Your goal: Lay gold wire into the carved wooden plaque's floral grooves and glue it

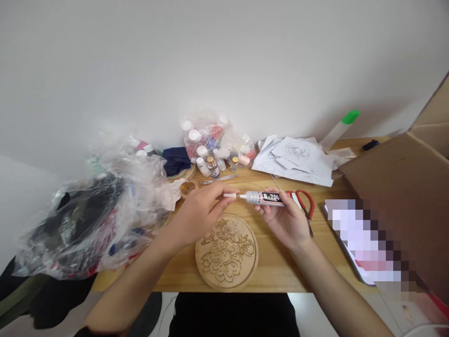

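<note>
My right hand (286, 217) is wrapped round a glue tube (268, 198) labelled B-700, its nozzle pointing left. Between the thumb and fingers of my left hand (203, 208) is a small white cap (229, 194), right at the nozzle's tip. Whether cap and nozzle touch, I cannot tell. Below both hands a round wooden board (201, 269) lies flat on the table, bearing a flower pattern outlined in gold wire. Red-handled pliers (310, 201) lie partly hidden behind my right hand.
Plastic bags (115, 206) crowd the left side. Bags of small jars (205, 135), a corked bottle (212, 166) and paper drawings (294, 159) stand or lie along the wall. At right are a phone (351, 248), partly pixelated, and a cardboard box (396, 187).
</note>
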Action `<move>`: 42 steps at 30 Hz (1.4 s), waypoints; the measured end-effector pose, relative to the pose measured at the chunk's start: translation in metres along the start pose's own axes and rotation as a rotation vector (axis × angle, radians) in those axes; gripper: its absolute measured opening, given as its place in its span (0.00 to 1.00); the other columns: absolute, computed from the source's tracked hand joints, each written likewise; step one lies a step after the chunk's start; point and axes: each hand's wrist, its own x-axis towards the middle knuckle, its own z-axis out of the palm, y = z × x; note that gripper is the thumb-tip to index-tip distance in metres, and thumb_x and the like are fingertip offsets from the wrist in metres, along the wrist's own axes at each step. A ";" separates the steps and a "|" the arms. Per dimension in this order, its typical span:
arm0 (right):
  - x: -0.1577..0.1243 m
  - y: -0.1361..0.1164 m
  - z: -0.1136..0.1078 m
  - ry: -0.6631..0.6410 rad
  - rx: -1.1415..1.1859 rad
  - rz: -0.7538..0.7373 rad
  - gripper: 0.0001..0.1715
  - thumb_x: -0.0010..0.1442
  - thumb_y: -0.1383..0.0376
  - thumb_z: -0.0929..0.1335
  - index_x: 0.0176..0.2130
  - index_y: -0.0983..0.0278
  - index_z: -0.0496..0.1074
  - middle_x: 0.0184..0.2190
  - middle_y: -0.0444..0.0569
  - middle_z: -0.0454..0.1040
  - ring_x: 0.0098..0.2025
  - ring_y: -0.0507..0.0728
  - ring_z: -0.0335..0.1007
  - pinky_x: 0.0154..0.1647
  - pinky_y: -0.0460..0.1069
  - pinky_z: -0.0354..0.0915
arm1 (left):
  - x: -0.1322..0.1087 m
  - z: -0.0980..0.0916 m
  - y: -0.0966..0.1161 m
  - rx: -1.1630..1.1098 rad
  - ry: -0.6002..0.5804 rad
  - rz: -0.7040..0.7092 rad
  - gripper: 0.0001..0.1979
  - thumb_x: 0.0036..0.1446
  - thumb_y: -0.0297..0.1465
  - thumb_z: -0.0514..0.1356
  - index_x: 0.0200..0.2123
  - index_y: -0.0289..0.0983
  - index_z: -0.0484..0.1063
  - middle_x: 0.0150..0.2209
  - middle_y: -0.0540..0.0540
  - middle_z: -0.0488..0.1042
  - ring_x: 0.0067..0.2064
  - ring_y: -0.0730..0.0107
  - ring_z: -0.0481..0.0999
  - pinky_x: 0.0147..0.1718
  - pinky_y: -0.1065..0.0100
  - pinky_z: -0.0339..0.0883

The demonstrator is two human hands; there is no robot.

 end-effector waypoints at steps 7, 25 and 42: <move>0.004 0.002 -0.002 0.030 -0.027 0.032 0.11 0.52 0.55 0.71 0.31 0.60 0.76 0.17 0.40 0.70 0.25 0.51 0.68 0.35 0.48 0.67 | 0.007 0.005 -0.008 -0.008 -0.104 -0.024 0.10 0.60 0.30 0.58 0.45 0.37 0.71 0.45 0.47 0.77 0.47 0.68 0.76 0.46 0.65 0.69; 0.015 0.009 -0.014 0.426 -0.370 -0.070 0.22 0.48 0.52 0.70 0.38 0.61 0.65 0.20 0.40 0.71 0.21 0.50 0.64 0.24 0.46 0.60 | 0.021 0.068 -0.083 0.732 -0.146 0.057 0.14 0.64 0.27 0.50 0.46 0.30 0.72 0.42 0.39 0.75 0.47 0.54 0.70 0.44 0.57 0.62; 0.015 -0.016 -0.021 0.689 -0.669 -0.489 0.04 0.49 0.62 0.66 0.27 0.61 0.66 0.19 0.40 0.64 0.20 0.49 0.59 0.21 0.45 0.58 | 0.009 0.057 -0.084 0.603 -0.034 0.060 0.16 0.60 0.27 0.50 0.47 0.29 0.71 0.45 0.34 0.71 0.48 0.50 0.67 0.46 0.51 0.62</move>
